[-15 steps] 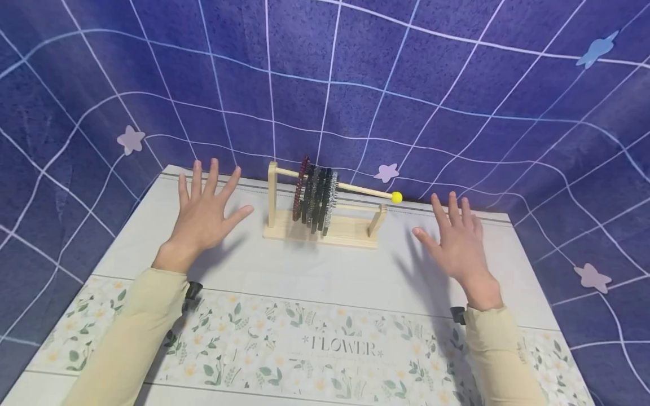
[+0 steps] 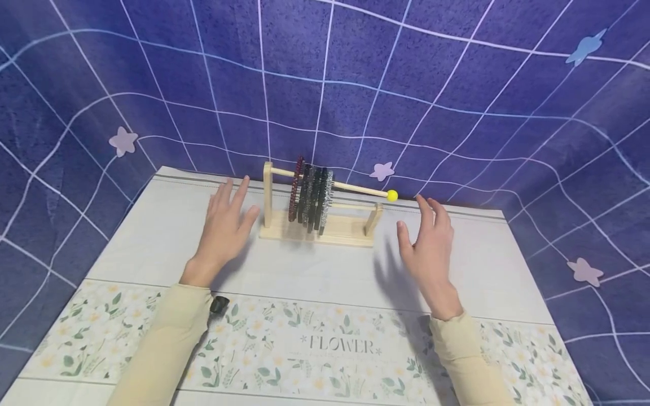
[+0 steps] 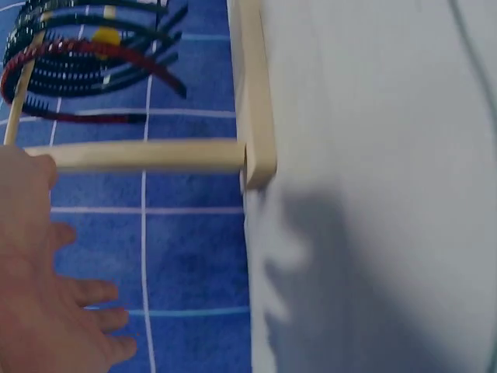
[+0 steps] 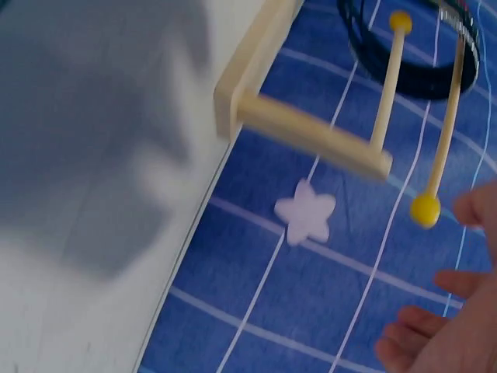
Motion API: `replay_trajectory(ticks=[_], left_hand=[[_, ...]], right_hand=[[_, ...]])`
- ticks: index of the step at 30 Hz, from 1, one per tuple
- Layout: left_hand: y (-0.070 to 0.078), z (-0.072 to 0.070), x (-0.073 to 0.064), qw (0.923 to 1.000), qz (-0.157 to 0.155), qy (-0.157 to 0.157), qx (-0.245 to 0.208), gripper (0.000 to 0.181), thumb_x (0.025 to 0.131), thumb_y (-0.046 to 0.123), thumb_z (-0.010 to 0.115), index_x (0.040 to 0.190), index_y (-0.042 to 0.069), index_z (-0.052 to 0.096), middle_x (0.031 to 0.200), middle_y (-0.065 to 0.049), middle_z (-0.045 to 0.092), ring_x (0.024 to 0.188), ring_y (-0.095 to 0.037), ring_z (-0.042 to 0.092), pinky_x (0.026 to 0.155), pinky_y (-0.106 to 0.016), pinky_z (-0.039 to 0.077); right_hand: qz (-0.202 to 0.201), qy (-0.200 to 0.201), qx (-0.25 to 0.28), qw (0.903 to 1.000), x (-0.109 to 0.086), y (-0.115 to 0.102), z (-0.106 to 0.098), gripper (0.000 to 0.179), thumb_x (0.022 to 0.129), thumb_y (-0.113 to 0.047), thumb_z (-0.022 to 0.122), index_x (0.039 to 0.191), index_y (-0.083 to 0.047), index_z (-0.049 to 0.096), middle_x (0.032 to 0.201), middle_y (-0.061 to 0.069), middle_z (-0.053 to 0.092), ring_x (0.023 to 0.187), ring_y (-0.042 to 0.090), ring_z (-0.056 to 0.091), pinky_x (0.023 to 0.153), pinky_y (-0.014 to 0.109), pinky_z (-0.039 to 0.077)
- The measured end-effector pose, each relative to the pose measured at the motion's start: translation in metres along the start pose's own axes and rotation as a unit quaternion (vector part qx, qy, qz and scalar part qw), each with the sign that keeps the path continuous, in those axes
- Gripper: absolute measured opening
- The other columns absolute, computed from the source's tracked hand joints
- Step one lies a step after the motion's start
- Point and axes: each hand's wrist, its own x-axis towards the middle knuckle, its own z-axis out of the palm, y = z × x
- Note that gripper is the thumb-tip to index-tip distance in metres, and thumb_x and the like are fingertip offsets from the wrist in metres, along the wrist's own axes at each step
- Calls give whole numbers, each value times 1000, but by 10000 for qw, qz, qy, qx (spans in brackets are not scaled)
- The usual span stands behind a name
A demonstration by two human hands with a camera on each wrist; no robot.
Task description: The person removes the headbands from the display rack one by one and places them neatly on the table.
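A light wooden stand (image 2: 345, 235) bears several toothed headbands (image 2: 311, 194), dark, glittery silver and one dark red headband (image 3: 109, 48), bunched toward its left post (image 2: 268, 194). They hang on a slanting wooden rod tipped by a yellow ball (image 2: 392, 195). Just left of the stand, my left hand (image 2: 220, 231) hovers with its fingers extended and holds nothing. My right hand (image 2: 429, 248) is on the other side, near the short right post (image 4: 311, 136), its fingers loosely bent and nothing in them. A second rod with a yellow ball (image 4: 401, 21) shows in the right wrist view.
The stand is near the back edge of a white table (image 2: 315, 273) with a flower-print band (image 2: 284, 338). Behind and at both sides hangs a blue cloth (image 2: 304, 101) with pale grid lines and star shapes (image 2: 382, 171).
Both hands have moved inward toward the stand, the left to the right and the right to the left. Their fingers are less spread than before. The stand and headbands have stayed put.
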Motion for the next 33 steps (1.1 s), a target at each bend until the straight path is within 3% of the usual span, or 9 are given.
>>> replay_trajectory(ticks=[3,5,9,12,17,20,23,29,33], left_hand=[[8,13,-1,9990,-135,104,-416,67,120,43,41,178,14,24,178,-32,23,165,-55,19,140,-67,7],[12,20,-1,9968,-344,81,-711,66,120,43,39,178,17,23,179,-28,25,166,-51,22,139,-68,12],[18,31,-2,9856,-793,-56,-1493,67,121,46,35,180,20,17,180,-22,27,166,-47,25,137,-71,17],[21,40,-3,9695,-1138,-128,-2165,68,120,52,32,180,24,14,179,-20,31,165,-47,30,135,-74,20],[24,57,-6,9320,-1553,142,-3273,67,119,55,35,179,27,22,175,-14,41,162,-38,38,136,-67,25],[24,67,-8,9105,-1582,399,-3800,64,119,51,39,177,24,28,173,-11,45,162,-31,38,139,-59,24],[22,75,-8,8976,-1503,676,-4088,60,120,45,43,174,20,34,170,-9,48,160,-28,41,139,-51,27],[13,86,-9,8831,-1273,912,-4423,54,121,33,45,171,14,39,172,-5,46,160,-22,40,138,-42,30],[8,90,-11,8734,-1259,912,-4615,50,121,28,46,169,14,41,171,-4,47,160,-19,40,138,-41,30]], right_hand=[[-152,513,307,9981,-3,-11,7,51,102,-22,68,146,3,61,138,33,57,131,53,54,109,70,45],[-231,637,487,9965,-4,-19,10,44,102,-21,69,139,3,65,130,30,60,122,50,59,100,65,52],[-232,441,715,9962,-6,-34,15,32,103,-17,73,129,0,71,122,22,65,105,41,67,82,56,60],[-146,205,878,9958,-6,-47,19,24,102,-13,78,123,-2,76,118,16,70,92,32,73,71,48,63],[138,-262,1191,9924,-5,-64,27,18,100,-12,83,116,-5,80,110,10,77,78,22,75,61,34,61],[328,-500,1494,9870,-3,-74,33,20,99,-13,85,116,-5,80,108,10,78,77,21,75,61,28,61],[508,-661,1862,9790,-1,-82,41,21,98,-13,86,117,-5,80,107,10,79,77,22,76,63,25,62],[894,-819,2489,9609,4,-96,57,26,98,-13,87,121,-4,79,104,12,81,75,23,76,65,23,63],[1350,-943,3027,9388,9,-103,64,34,98,-13,87,128,-5,76,103,12,80,72,20,74,59,21,61]])
